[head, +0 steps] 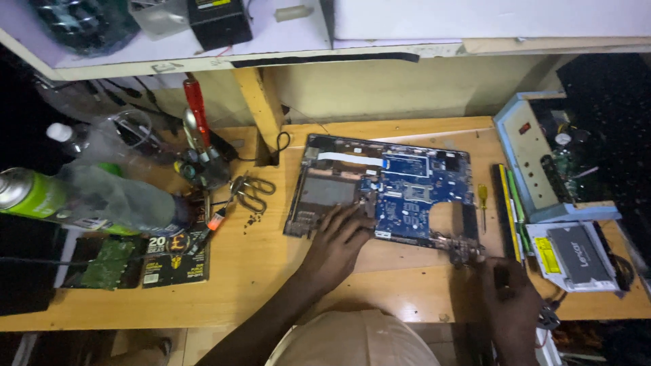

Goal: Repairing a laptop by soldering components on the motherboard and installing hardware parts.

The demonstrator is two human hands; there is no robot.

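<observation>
- I see the opened laptop base [383,193] lying flat on the wooden bench [271,271], its blue circuit board [413,200] exposed.
- My left hand [339,240] rests on the base's near left edge, fingers spread flat, gripping nothing.
- My right hand [508,298] sits just off the base's near right corner, fingers curled around a small dark object I cannot make out.
- A yellow-handled screwdriver [483,203] lies just right of the base.
- Scissors [252,192] lie left of the base; a green spray can [30,196] is farther left.
- A flat disc drive [576,256] sits well right of the base.
</observation>
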